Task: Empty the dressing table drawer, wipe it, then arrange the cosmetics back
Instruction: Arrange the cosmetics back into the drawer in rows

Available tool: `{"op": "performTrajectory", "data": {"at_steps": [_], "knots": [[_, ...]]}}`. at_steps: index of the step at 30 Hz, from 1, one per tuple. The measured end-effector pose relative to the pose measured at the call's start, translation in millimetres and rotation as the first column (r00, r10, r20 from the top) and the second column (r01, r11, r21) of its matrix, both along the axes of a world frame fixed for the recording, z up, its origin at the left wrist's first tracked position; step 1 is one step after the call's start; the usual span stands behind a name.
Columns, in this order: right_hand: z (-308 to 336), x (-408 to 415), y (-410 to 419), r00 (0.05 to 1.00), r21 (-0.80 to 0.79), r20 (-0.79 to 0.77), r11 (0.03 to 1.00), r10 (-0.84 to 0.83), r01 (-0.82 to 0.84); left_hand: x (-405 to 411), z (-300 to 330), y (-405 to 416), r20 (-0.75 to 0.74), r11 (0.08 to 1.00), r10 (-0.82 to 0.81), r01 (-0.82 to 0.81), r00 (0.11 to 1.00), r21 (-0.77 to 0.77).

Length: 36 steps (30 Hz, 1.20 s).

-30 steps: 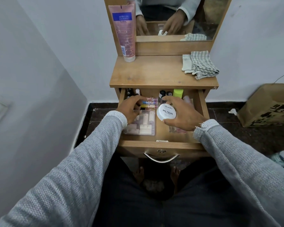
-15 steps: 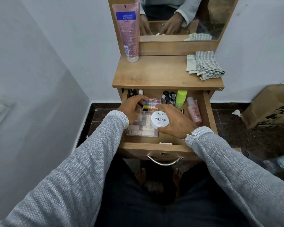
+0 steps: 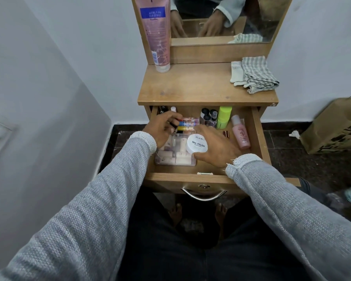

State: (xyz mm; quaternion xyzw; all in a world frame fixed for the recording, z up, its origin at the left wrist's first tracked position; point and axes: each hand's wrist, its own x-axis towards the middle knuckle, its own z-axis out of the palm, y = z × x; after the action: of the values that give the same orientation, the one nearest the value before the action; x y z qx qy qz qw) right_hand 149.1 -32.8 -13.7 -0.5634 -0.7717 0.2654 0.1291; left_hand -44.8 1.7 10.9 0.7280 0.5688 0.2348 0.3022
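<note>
My right hand (image 3: pixel 215 147) curls round a round white jar (image 3: pixel 197 146) lettered "zudio" and "NAIL POLISH", holding it over the clear plastic organiser box (image 3: pixel 175 156) at the front left of the open wooden drawer (image 3: pixel 255 134). My left hand (image 3: pixel 162 127) pinches a small dark item I cannot identify, beside a packet of coloured tubes (image 3: pixel 187 124). Further back stand a lime-green bottle (image 3: pixel 224 117) and a pink bottle (image 3: pixel 240 134); on the tabletop, a tall pink tube (image 3: pixel 155 33) with unreadable blue label and a folded checked cloth (image 3: pixel 254 75).
</note>
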Motion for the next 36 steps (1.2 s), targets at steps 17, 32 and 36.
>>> {"op": "performTrajectory", "data": {"at_steps": [17,32,36], "knots": [[-15,-59,10,0.992,-0.035,-0.05,0.993,0.113,-0.115,-16,-3,-2,0.192,0.976,0.129,-0.09,0.973,-0.197],[-30,-68,17,0.998,0.007,0.011,0.998,0.057,-0.057,-18,-12,5,0.182,0.985,0.122,-0.097,0.976,-0.141],[-34,-66,17,0.998,0.006,-0.001,0.998,0.065,-0.065,-17,-11,6,0.18,0.985,0.119,-0.093,0.976,-0.146]]}}
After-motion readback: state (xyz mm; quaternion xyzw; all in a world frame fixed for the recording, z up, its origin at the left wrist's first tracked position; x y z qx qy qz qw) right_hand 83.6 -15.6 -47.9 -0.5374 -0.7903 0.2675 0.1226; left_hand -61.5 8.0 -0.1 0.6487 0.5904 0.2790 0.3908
